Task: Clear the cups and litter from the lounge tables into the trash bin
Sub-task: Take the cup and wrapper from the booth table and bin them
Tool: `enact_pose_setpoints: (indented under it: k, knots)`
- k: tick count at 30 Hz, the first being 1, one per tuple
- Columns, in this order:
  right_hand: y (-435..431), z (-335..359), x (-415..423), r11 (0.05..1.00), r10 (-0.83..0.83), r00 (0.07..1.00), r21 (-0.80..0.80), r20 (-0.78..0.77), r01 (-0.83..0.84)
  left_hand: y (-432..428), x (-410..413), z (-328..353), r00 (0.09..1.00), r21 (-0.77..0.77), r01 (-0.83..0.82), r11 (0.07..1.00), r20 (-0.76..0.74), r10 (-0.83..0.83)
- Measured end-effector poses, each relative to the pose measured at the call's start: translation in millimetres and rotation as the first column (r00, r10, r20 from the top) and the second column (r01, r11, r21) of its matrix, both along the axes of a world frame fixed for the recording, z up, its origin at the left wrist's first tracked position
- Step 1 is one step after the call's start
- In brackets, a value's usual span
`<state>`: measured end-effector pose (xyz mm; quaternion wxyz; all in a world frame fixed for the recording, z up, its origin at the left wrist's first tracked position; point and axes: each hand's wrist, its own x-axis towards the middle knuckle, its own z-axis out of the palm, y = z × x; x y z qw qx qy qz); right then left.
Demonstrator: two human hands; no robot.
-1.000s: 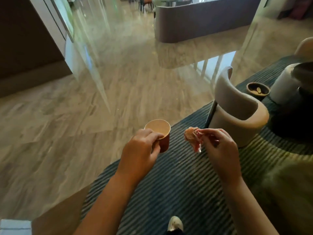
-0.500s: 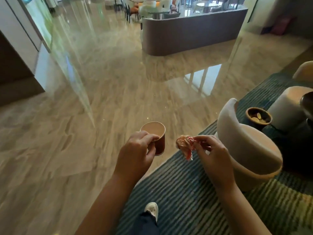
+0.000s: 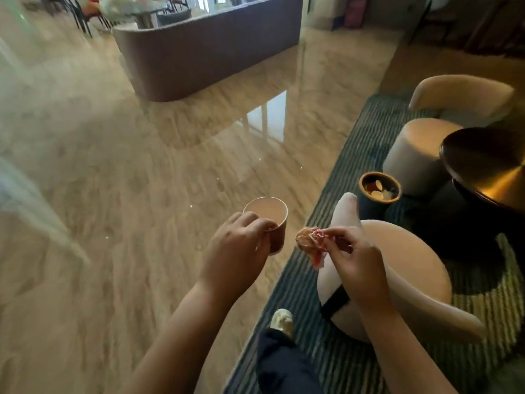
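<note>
since half a second ago the striped rug (image 3: 326, 166), the armchair (image 3: 403, 260) and the small dark bin (image 3: 369, 209) have slid nearer in my view, while both holds are unchanged. the round table (image 3: 483, 157) sits to the right. i judge pickup done for these two pieces, with the drop left. the bin lies beyond the chair. my left hand (image 3: 235, 245) curls round the paper cup (image 3: 279, 237), mouth up, long axis near vertical. my right hand (image 3: 358, 260) pinches the crumpled wrapper (image 3: 308, 240), which hangs downward.
</note>
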<state>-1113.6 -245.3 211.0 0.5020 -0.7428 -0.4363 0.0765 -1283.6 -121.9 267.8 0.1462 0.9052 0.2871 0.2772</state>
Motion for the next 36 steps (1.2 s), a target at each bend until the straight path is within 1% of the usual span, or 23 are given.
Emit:
enact_pose_setpoints:
  k: [4, 7, 10, 15, 18, 20, 25, 28, 32, 36]
  knots:
    - [84, -3, 69, 0.999, -0.018, 0.999, 0.030, -0.038, 0.020, 78, 69, 6, 0.998, 0.024, 0.054, 0.998, -0.026, -0.054]
    - [150, 10, 124, 0.994, -0.065, 0.995, 0.080, -0.076, 0.071, 138, 118, 20, 0.998, 0.037, 0.059, 0.998, -0.036, -0.058]
    - [203, 19, 171, 0.988, -0.094, 0.993, 0.116, -0.069, 0.102, 193, 159, 29, 0.999, 0.068, 0.032, 0.997, -0.023, -0.030]
    - [273, 13, 239, 0.989, -0.129, 0.991, 0.073, -0.040, 0.131, 270, 233, 18, 0.998, 0.028, 0.060, 0.998, -0.022, -0.060]
    - [310, 3, 287, 0.982, -0.183, 0.983, 0.045, -0.014, 0.183, 320, 295, 3, 0.991, 0.008, 0.130, 0.991, -0.025, -0.130]
    - [332, -5, 324, 0.968, -0.247, 0.969, 0.028, -0.016, 0.248, 354, 340, -5, 0.981, -0.001, 0.191, 0.982, -0.025, -0.191]
    - [381, -17, 420, 0.880, -0.475, 0.880, -0.026, -0.028, 0.474, 439, 466, -19, 0.928, -0.023, 0.372, 0.928, -0.035, -0.372]
    - [395, -20, 473, 0.800, -0.600, 0.799, -0.026, -0.037, 0.600, 470, 549, -25, 0.861, -0.029, 0.506, 0.862, -0.042, -0.507]
    - [392, -24, 533, 0.693, -0.721, 0.689, -0.079, -0.074, 0.717, 476, 651, -31, 0.743, -0.064, 0.661, 0.748, -0.082, -0.664]
    - [374, -41, 600, 0.584, -0.812, 0.577, -0.135, -0.088, 0.801, 463, 744, -43, 0.618, -0.113, 0.771, 0.627, -0.107, -0.779]
